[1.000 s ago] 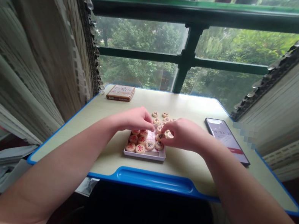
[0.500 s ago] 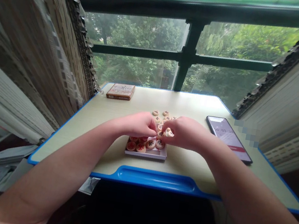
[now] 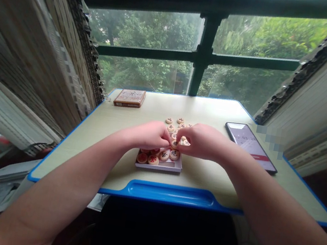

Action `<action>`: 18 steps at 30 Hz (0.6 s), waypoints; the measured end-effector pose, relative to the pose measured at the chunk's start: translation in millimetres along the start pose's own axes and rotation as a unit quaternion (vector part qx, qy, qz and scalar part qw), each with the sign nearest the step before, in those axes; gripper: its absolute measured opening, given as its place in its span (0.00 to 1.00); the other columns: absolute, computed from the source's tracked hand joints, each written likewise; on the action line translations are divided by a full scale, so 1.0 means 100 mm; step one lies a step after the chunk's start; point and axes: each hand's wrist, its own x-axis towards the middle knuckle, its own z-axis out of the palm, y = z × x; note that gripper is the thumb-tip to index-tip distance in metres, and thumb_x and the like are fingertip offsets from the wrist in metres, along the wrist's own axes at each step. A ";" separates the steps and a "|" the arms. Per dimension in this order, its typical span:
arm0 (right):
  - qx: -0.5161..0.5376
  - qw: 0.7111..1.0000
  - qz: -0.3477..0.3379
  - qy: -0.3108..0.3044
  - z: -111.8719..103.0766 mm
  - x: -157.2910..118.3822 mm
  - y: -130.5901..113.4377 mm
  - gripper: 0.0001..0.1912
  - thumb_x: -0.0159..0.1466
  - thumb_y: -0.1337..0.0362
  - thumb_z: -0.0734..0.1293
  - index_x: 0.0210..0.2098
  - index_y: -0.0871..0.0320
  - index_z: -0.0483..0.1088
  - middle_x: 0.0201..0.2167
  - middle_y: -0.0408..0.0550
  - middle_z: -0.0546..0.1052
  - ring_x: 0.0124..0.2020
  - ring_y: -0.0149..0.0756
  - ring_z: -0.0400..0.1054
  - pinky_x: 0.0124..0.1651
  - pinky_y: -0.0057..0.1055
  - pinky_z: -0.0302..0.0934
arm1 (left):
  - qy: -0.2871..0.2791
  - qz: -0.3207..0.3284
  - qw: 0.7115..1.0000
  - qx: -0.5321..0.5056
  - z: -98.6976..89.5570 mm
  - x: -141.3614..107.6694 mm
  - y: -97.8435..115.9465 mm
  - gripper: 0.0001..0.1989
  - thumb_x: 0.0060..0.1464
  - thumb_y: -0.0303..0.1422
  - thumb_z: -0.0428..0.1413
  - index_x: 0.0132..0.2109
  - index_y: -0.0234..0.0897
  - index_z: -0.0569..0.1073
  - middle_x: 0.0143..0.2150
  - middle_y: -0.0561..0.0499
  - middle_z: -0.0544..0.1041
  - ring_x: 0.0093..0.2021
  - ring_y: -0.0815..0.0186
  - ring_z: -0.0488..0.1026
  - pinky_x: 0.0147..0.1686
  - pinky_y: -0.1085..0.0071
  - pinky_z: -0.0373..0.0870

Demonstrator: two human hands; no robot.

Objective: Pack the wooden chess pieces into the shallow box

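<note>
Left hand (image 3: 151,134) has shifted right over the tray (image 3: 158,168) in the last second. Its fingertips are now just beside those of the right hand (image 3: 206,142), and it hides more of the red-marked discs (image 3: 153,159). Right hand has barely moved. Phone and box unmoved on the tabletop (image 3: 83,146); view has tipped slightly.

Grip, left: thumb and index together at the tips, other fingers curled in. Can't tell if a disc is pinched.
Grip, right: thumb and index curved into a loop over the tray's right side, tips at a black-marked disc (image 3: 174,144). Contact looks likely, actual hold can't be confirmed.

Tray sits mid-width on the tabletop, closer to the near edge than the far one. Red-marked discs lie flat along its left side, two showing clear of the left hand by the near left corner. Two more black-marked ones lie to their right, faces up. Bare tray floor shows at its near right corner.

Loose discs (image 3: 169,120) lie beyond the tray, toward the tabletop's far edge; right hand covers some.

Brown box (image 3: 130,97): far left corner. Phone (image 3: 251,146): by the right edge, screen up, timer digits showing. Blue groove (image 3: 170,193): middle of the near edge.
</note>
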 end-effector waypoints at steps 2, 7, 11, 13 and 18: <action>0.003 1.000 0.002 -0.003 0.00 0.00 0.00 0.12 0.54 0.54 0.64 0.33 0.50 0.76 0.24 0.44 0.76 0.23 0.32 0.63 0.24 0.27 0.47 | -0.001 0.006 1.000 0.001 0.00 0.01 -0.01 0.15 0.45 0.30 0.50 0.34 0.33 0.80 0.15 0.56 0.66 0.17 0.74 0.57 0.20 0.76 0.52; 0.003 1.000 -0.001 -0.002 0.02 0.01 0.01 0.12 0.54 0.53 0.65 0.34 0.50 0.76 0.25 0.43 0.76 0.23 0.31 0.64 0.24 0.27 0.48 | 0.004 0.011 1.000 0.017 0.01 0.02 -0.03 0.15 0.44 0.29 0.49 0.35 0.34 0.80 0.16 0.56 0.68 0.17 0.73 0.58 0.20 0.76 0.53; 0.004 1.000 -0.011 0.003 0.02 0.01 0.01 0.12 0.54 0.54 0.65 0.33 0.50 0.76 0.25 0.43 0.76 0.23 0.30 0.63 0.25 0.26 0.47 | 0.021 0.004 0.999 0.039 0.01 0.00 -0.02 0.14 0.44 0.30 0.50 0.32 0.32 0.80 0.18 0.54 0.70 0.20 0.72 0.62 0.21 0.76 0.54; 0.006 1.000 -0.015 0.006 0.00 0.01 0.01 0.12 0.54 0.54 0.65 0.33 0.51 0.76 0.24 0.43 0.76 0.22 0.30 0.63 0.25 0.26 0.47 | 0.033 0.013 0.998 0.044 0.00 -0.02 -0.01 0.13 0.43 0.30 0.50 0.31 0.31 0.79 0.19 0.53 0.71 0.21 0.72 0.64 0.21 0.77 0.55; -0.002 1.000 0.005 0.029 -0.06 0.00 0.00 0.13 0.57 0.55 0.63 0.32 0.55 0.76 0.22 0.44 0.75 0.20 0.28 0.61 0.24 0.26 0.45 | 0.031 0.047 0.997 0.059 -0.01 -0.10 0.03 0.12 0.44 0.31 0.52 0.32 0.33 0.79 0.21 0.53 0.73 0.22 0.71 0.65 0.22 0.76 0.55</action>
